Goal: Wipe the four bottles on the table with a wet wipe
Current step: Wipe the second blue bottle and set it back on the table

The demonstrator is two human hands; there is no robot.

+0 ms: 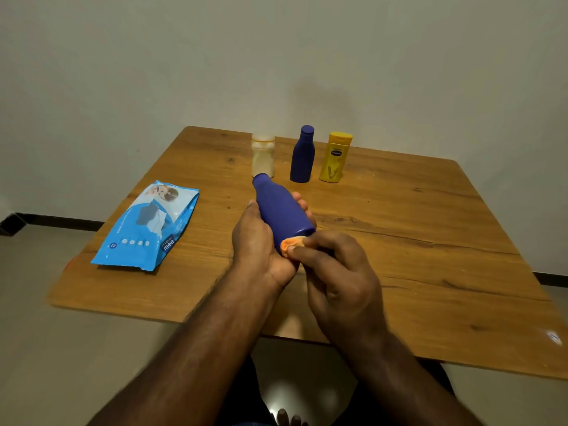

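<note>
My left hand [258, 244] grips a dark blue bottle [281, 210] tilted on its side above the table, cap pointing away. My right hand [335, 269] pinches a crumpled wet wipe [290, 242], which looks orange in this light, against the bottle's base. Three more bottles stand upright at the back of the wooden table [415, 241]: a pale translucent bottle [263, 155], a second dark blue bottle [302, 155] and a yellow bottle [335, 158].
A blue wet-wipe pack [147, 226] lies flat on the table's left side. A plain wall rises close behind the table. The table's near edge runs just in front of my forearms, with my lap below it.
</note>
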